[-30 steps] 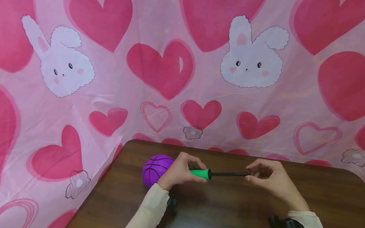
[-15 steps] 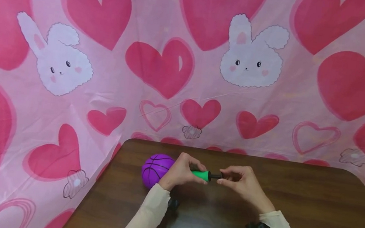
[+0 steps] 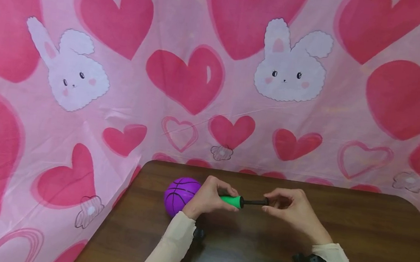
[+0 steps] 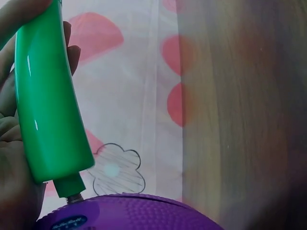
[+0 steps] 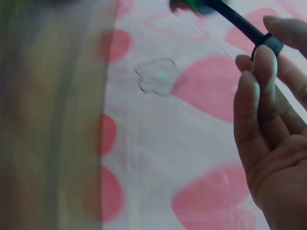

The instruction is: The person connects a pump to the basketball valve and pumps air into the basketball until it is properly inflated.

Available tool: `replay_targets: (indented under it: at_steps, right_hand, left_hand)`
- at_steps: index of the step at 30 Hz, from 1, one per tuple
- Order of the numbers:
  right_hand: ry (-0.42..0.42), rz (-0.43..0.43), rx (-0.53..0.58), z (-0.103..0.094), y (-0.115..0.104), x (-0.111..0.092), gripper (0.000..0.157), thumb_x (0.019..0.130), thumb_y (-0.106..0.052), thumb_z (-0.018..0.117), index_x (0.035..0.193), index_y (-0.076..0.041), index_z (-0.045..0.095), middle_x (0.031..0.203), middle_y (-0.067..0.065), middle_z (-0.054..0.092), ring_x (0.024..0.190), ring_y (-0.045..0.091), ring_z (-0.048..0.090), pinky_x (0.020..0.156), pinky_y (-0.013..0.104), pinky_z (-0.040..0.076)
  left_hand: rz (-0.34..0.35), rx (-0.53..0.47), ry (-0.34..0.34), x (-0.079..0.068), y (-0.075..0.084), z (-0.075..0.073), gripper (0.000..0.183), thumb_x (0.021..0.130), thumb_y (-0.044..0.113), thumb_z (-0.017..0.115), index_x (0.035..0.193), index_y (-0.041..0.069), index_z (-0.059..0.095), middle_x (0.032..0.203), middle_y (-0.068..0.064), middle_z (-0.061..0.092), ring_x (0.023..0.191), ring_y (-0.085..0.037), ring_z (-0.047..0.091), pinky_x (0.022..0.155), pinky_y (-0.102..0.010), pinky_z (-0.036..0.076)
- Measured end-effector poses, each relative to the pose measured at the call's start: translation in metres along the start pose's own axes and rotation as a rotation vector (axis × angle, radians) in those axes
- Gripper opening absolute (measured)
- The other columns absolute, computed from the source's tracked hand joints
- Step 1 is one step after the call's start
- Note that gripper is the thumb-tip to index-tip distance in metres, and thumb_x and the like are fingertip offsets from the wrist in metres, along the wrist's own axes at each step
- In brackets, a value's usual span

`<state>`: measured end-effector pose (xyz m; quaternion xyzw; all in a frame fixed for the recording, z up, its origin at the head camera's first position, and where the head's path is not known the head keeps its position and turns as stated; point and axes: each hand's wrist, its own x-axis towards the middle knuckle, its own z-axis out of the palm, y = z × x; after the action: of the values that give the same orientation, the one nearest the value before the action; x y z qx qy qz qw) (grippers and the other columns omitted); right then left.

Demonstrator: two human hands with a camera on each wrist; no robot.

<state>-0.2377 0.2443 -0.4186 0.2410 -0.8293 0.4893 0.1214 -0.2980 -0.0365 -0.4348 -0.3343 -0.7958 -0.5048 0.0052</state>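
My left hand point(image 3: 208, 196) grips the green barrel of a small hand pump point(image 3: 231, 200). In the left wrist view the pump's green body point(image 4: 53, 105) narrows to a metal fitting that meets the surface of a purple basketball point(image 4: 129, 213). The basketball point(image 3: 180, 196) sits on the table, partly hidden behind my left hand. My right hand point(image 3: 294, 208) pinches the black end of the pump's rod, which is partly drawn out of the barrel. In the right wrist view, thumb and fingers hold the black knob point(image 5: 269, 44) at the rod's end.
A brown wooden table point(image 3: 250, 255) lies under both hands. Behind it hangs a pink cloth point(image 3: 236, 104) with hearts and rabbit faces. A black wrist strap point(image 3: 309, 261) is on the right wrist; a dark device shows by the left wrist.
My right hand pushed the rod leftward into the barrel, then drew it partway out to the right again. The left hand and the basketball have stayed in place.
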Motion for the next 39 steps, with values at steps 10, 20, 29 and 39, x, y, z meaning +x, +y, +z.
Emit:
replay_targets:
  at_steps: [10, 20, 29, 39]
  right_hand:
    - [0.013, 0.009, 0.007, -0.042, -0.008, -0.01, 0.021, 0.082, 0.001, 0.084, 0.1, -0.007, 0.078, 0.072, -0.007, 0.071, 0.061, 0.012, 0.062, 0.053, 0.029, 0.051]
    - [0.037, -0.034, 0.024, -0.007, -0.004, 0.0, 0.021, 0.08, -0.001, 0.087, 0.1, -0.002, 0.08, 0.082, -0.001, 0.078, 0.062, 0.008, 0.065, 0.056, 0.026, 0.055]
    - [-0.005, 0.021, 0.046, 0.037, -0.001, 0.01, 0.023, 0.082, -0.009, 0.088, 0.104, -0.006, 0.082, 0.086, 0.008, 0.079, 0.064, 0.009, 0.063, 0.059, 0.027, 0.057]
    - [-0.021, 0.096, 0.026, 0.034, 0.005, 0.008, 0.024, 0.082, -0.014, 0.089, 0.103, -0.015, 0.079, 0.085, 0.002, 0.078, 0.066, 0.012, 0.067, 0.064, 0.028, 0.059]
  left_hand:
    - [-0.021, -0.002, 0.014, 0.0, 0.002, -0.006, 0.027, 0.067, 0.012, 0.098, 0.091, 0.01, 0.084, 0.096, -0.003, 0.082, 0.092, -0.007, 0.074, 0.075, -0.024, 0.06]
    - [-0.022, 0.021, 0.04, -0.002, 0.001, -0.006, 0.027, 0.065, 0.012, 0.1, 0.088, 0.01, 0.085, 0.093, -0.002, 0.082, 0.088, -0.006, 0.073, 0.072, -0.024, 0.06]
    - [0.01, 0.036, 0.021, 0.0, 0.001, 0.003, 0.026, 0.065, 0.009, 0.099, 0.086, 0.008, 0.084, 0.09, -0.003, 0.082, 0.086, -0.004, 0.074, 0.076, -0.022, 0.059]
    - [0.029, 0.112, 0.005, 0.001, -0.001, 0.011, 0.026, 0.069, 0.015, 0.098, 0.089, 0.015, 0.082, 0.092, 0.002, 0.081, 0.082, -0.001, 0.068, 0.077, -0.021, 0.057]
